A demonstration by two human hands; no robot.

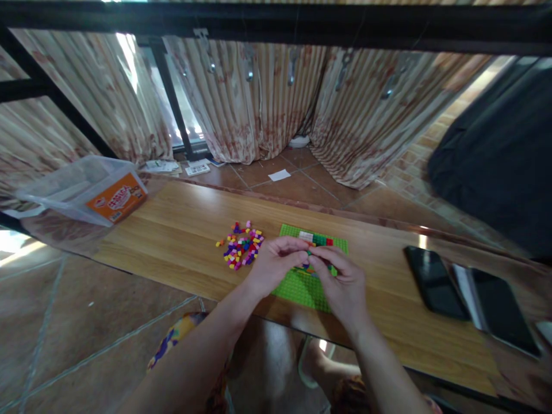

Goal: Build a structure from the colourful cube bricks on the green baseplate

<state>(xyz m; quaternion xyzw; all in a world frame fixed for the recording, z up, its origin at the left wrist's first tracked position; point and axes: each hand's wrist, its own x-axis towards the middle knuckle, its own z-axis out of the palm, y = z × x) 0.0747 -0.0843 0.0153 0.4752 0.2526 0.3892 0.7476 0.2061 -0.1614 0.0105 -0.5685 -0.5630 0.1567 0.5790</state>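
Observation:
Both of my hands meet above a green studded baseplate [302, 294] on the wooden bench top. My left hand [276, 261] comes in from the left, its thumb and fingers pinched at a small green toy brick [309, 253]. From the other side my right hand [342, 280] closes its fingertips on the same spot. A white brick [306, 236] and a red brick [329, 242] sit along the plate's far part, with green ones between them. More coloured bricks are partly hidden under my fingers.
Left of the plate lies a loose pile of small coloured bricks [244, 247]. A clear plastic box [81, 187] with an orange label stands at the far left. Two dark phone-like devices [435, 282] lie on the right. Curtains hang beyond the table.

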